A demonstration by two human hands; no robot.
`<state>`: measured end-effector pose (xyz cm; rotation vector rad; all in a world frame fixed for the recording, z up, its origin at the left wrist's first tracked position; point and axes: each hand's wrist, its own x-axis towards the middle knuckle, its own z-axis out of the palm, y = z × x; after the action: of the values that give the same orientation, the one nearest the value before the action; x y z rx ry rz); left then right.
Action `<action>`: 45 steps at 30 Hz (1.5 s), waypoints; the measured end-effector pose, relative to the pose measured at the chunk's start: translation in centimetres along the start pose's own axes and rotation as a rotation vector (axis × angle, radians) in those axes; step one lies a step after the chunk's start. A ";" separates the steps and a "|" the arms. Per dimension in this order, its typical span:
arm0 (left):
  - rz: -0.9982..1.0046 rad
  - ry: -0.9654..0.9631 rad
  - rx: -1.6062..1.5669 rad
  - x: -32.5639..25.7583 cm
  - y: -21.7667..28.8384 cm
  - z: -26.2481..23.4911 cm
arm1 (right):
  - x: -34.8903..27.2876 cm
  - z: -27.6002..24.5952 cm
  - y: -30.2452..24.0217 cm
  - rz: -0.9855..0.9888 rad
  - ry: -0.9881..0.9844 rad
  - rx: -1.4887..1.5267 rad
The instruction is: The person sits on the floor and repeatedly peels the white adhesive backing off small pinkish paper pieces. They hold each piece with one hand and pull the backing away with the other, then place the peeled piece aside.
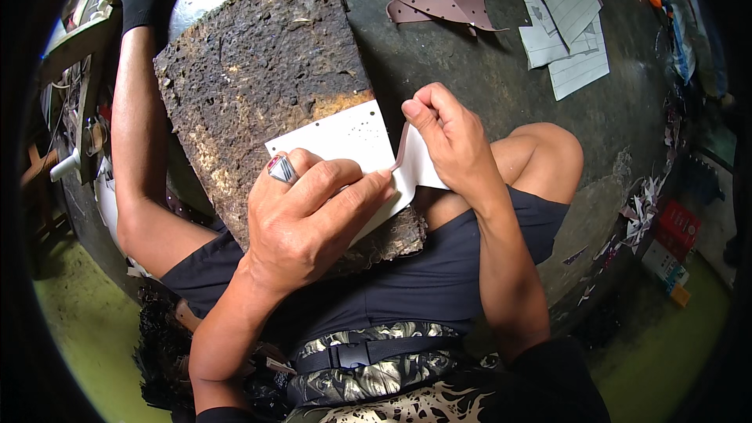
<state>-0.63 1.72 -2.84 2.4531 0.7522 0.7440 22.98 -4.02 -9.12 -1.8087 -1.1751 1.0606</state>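
- Board [258,70], one, dark and rough-crusted, lay under the left hand [296,215] and stretched well ahead of its fingers, probably as a firm backing.
- One ring [283,168] with a red stone sat on a finger of that hand.
- Left fingers rested close together, pressing on the white sheet [333,137], likely to stop it sliding; the thumb was hidden, so whether it closed on anything could not be told.
- One such sheet showed, black-dotted, beneath and just ahead of the left fingers, its right part raised past the board's edge.
- Right hand [458,141]: thumb and curled forefinger were clamped on that raised part, seemingly to keep it taut.
- Pink dotted pieces [462,4], overlapping, at least two, lay on the floor [513,98] well ahead of the right fingers.
- Ruled papers [568,0], at least two, lay ahead and rightward of those fingers, apparently set aside.
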 end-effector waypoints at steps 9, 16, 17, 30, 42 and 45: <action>-0.006 -0.006 -0.028 0.3 0.1 -0.2 | 0.7 -0.3 0.9 -0.019 0.006 -0.102; 0.000 -0.002 -0.035 0.2 0.0 -0.2 | 1.5 -0.9 1.4 0.000 -0.008 -0.199; 0.000 0.000 -0.036 0.2 0.0 -0.1 | 1.7 -1.0 1.5 0.004 -0.005 -0.219; 0.019 -0.045 -0.024 0.2 -0.1 -0.8 | 2.1 -1.5 2.0 0.033 -0.030 -0.271; 0.053 -0.019 0.057 0.0 0.2 -0.2 | -0.6 -2.4 -1.1 -0.194 0.538 -0.480; 0.030 -0.029 0.075 -0.2 0.3 0.1 | -5.7 -3.0 -4.6 0.358 0.164 0.015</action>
<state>-0.55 1.34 -2.81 2.5426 0.7466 0.7009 22.73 -8.21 -2.42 -2.1007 -0.7606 1.0868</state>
